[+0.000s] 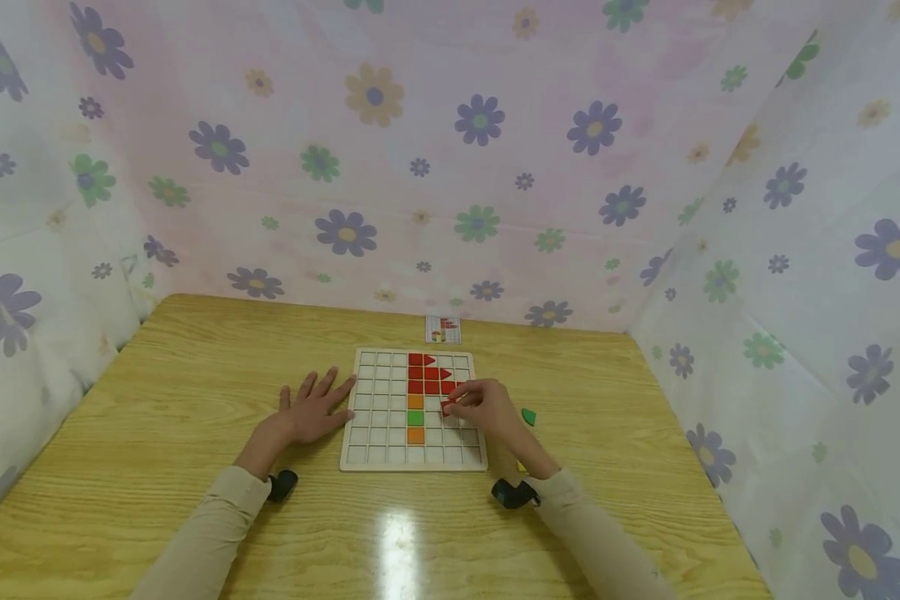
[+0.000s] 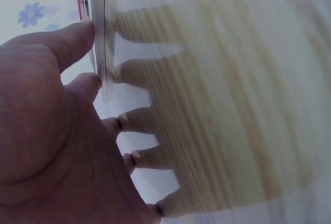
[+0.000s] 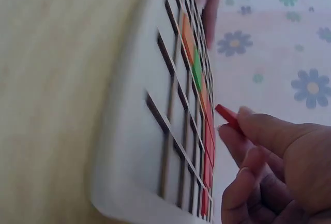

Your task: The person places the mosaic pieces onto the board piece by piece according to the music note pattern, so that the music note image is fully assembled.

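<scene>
My left hand [image 1: 311, 412] lies with fingers spread at the left side of a pale wooden grid board [image 1: 367, 457]; thumb and index fingertip touch its edge. Thumb and fingers of my right hand [image 3: 289, 157] pinch a small flat red piece [image 3: 227, 115], held just over the board's right half. Three rows of red tiles [image 1: 416, 374] fill cells near the top, some ending in a triangle. Below them, one column holds an orange square [image 1: 416, 402], a green square [image 1: 416, 418] and another orange square [image 1: 416, 436]. My right fingers hide part of the third red row.
Behind the board lies a small printed card [image 1: 453, 337] with a coloured pattern. A green rounded piece [image 1: 528, 416] rests on the wooden table [image 1: 615, 467] to the right, and a yellow piece [image 1: 521, 467] shows partly beneath my right wrist. Flowered cloth hangs around the table.
</scene>
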Demonstrator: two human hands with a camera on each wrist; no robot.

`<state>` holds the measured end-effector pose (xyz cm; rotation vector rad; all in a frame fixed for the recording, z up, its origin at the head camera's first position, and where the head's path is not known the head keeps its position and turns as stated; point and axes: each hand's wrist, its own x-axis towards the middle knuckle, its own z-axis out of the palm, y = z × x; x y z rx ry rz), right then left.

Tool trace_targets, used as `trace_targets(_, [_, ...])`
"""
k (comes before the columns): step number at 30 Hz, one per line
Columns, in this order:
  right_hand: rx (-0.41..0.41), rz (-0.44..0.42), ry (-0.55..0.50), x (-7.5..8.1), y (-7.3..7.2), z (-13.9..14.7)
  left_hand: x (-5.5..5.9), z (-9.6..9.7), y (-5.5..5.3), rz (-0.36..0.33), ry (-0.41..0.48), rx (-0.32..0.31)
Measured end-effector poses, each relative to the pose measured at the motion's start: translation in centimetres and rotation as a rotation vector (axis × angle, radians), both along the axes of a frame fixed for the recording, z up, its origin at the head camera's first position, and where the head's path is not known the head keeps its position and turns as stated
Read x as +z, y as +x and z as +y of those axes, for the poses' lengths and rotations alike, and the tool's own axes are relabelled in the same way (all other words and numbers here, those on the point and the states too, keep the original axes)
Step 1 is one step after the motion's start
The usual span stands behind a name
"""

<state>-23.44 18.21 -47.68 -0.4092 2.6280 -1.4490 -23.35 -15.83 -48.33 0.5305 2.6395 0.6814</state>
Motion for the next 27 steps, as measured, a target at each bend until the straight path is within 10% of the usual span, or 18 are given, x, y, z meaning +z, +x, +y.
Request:
trace_targets(12, [0.176,0.013,0.013,-1.6,4.0,-3.1,-0.2,-0.1,0.2,-0.006,0.038,0.008])
trace_targets(27, [0.191,0.023,-0.013,-2.0,4.5,-3.5,0.0,0.1,0.0,-0.002,-0.006,0.009])
